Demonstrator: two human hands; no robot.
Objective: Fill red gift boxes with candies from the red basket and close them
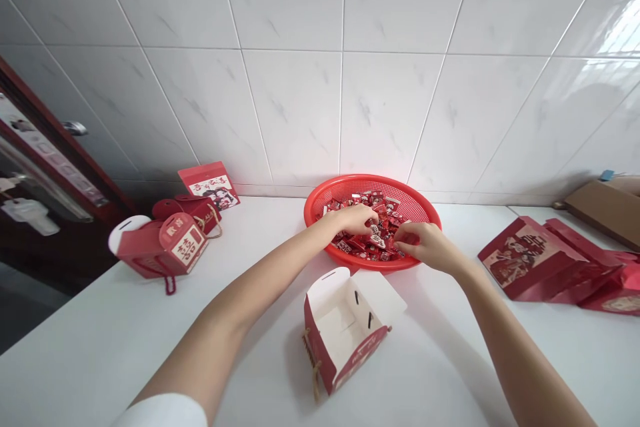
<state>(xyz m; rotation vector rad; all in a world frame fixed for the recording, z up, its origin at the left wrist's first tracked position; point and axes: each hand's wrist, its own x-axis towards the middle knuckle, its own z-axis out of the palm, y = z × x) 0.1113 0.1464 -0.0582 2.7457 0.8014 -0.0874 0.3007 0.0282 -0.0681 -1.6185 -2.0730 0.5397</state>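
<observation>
Small red packets, which look like wrapped candies, fill a red plastic basket with a perforated wall. My left hand reaches into the pile from the left, its fingers bent and drawn together at the packets. At the basket's right side is my right hand, thumb and fingers curled into a pinch over the packets. What either hand holds is hidden. Just in front of the basket stands a red gift box, its flaps up, with a white interior that shows no contents and a rope handle hanging at its side.
Closed red gift boxes stand on the left of the white table, near a red printed card. Red printed bags or boxes lie at the right, before a cardboard box. A tiled wall rises behind.
</observation>
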